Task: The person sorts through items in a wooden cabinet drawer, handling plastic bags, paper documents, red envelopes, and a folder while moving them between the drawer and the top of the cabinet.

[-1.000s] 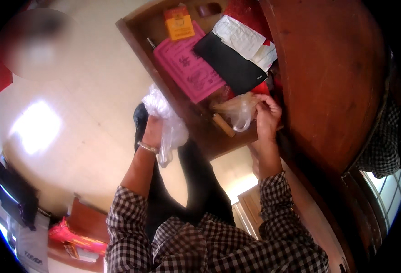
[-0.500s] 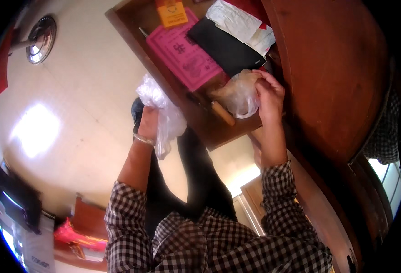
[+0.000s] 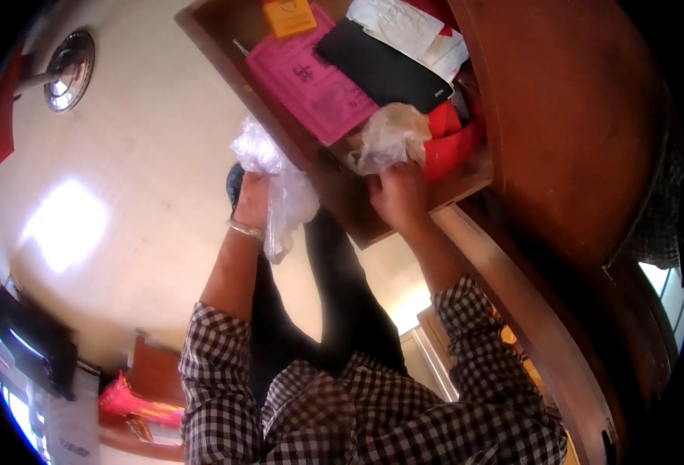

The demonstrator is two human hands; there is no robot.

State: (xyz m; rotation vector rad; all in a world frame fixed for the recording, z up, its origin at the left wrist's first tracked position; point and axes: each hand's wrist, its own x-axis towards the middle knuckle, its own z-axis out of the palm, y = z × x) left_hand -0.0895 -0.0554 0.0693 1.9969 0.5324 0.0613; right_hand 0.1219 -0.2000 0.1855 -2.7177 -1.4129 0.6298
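The hands are apart. The left hand [image 3: 255, 195] clutches a white bag [image 3: 291, 215] beside the drawer [image 3: 336, 198]. Inside, a cloudy bag [image 3: 394, 138] lies just beyond the right hand [image 3: 402, 195], touching it; whether hidden fingertips grip it, I cannot tell.

A round metal base [image 3: 70, 70] stands on the pale floor [image 3: 152, 116].

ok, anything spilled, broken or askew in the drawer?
No spill or breakage visible. The drawer looks jumbled: the flat black item overlaps the pink sheet, creased white paper overlaps that item, and the right hand holds a crumpled plastic bag.
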